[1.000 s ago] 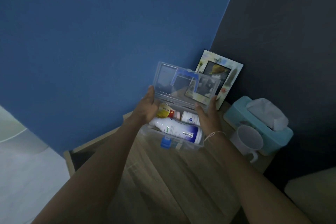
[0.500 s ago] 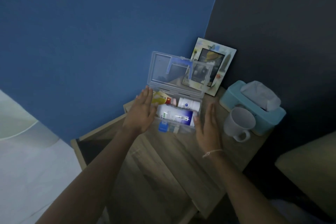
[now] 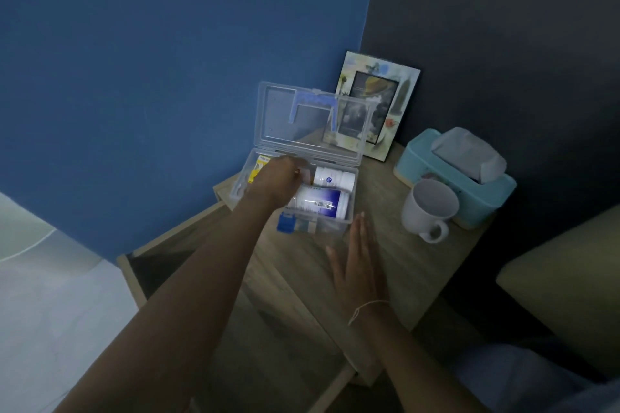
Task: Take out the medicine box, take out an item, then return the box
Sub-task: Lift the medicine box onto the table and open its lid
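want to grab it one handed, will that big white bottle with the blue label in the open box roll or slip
Probably rolls: the white bottle lies on its side in the medicine box, round-bodied. Its smooth, glossy-looking label may be a bit slippery. Likely stiff plastic, so a firm grip seems safe.

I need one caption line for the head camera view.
Left hand reaches into the open medicine box on the wooden table; right hand flat beside it.
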